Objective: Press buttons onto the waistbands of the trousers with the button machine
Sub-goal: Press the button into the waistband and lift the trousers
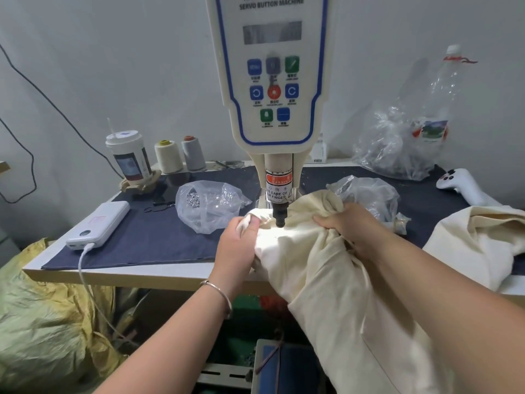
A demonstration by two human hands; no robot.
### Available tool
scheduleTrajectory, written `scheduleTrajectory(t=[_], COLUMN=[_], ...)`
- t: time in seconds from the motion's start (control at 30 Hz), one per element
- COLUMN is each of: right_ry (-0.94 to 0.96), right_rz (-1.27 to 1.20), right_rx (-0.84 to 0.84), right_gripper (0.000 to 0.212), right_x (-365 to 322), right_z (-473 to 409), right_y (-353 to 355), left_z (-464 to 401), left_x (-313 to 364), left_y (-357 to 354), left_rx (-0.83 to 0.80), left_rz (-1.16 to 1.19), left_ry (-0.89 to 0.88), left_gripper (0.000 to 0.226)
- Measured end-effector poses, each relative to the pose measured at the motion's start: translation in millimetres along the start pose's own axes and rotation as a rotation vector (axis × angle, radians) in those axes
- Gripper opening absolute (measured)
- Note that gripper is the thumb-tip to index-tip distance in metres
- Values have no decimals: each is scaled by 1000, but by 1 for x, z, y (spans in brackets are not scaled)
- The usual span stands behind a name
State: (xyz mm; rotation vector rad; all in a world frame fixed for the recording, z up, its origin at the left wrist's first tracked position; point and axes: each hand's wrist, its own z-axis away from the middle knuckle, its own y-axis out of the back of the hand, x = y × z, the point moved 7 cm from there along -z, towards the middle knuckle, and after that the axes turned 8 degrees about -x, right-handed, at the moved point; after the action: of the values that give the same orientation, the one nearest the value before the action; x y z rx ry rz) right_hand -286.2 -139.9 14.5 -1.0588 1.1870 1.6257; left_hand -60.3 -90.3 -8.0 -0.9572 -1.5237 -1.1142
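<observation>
Head: button bag point(208, 204) left of trousers point(312, 268); power bank point(99, 224) farther left.

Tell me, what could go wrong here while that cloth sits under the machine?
The left hand pinches the cream trousers right beside the black press head, so a finger could get caught; the machine's label warns of this. The cloth looks bunched under the right hand, so the button might land crooked.

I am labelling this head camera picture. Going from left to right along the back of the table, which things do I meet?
Lidded cup with straw → cream thread cone → grey thread cone → button machine → crumpled clear plastic bag → white controller.
</observation>
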Motion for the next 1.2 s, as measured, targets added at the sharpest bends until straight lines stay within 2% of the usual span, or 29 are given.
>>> scheduleTrajectory(t=[0.17,0.3,0.43,0.7,0.8,0.87,1.2], right_ry=[102,139,159,139,120,110,82], right_rz=[72,62,91,472,661,726,646], right_rx=[89,135,149,293,347,356,315], right_gripper=[19,15,27,37,22,21,28], right_x=[5,5,6,15,14,13,19], right_z=[9,10,8,1,0,-1,-6], right_y=[5,6,3,-5,-8,-9,-10], left_z=[-4,-7,-8,-4,-5,-7,-10], left_x=[12,9,6,1,1,0,-4], left_y=[-6,-3,0,-2,-2,-3,-5], left_rx=[-8,24,44,35,29,21,-27], left_rz=[-269,-306,-387,-466,-484,-498,-509], left_ry=[-127,-153,-175,-189,-173,-149,-102], left_gripper=[26,32,36,40,42,44,46])
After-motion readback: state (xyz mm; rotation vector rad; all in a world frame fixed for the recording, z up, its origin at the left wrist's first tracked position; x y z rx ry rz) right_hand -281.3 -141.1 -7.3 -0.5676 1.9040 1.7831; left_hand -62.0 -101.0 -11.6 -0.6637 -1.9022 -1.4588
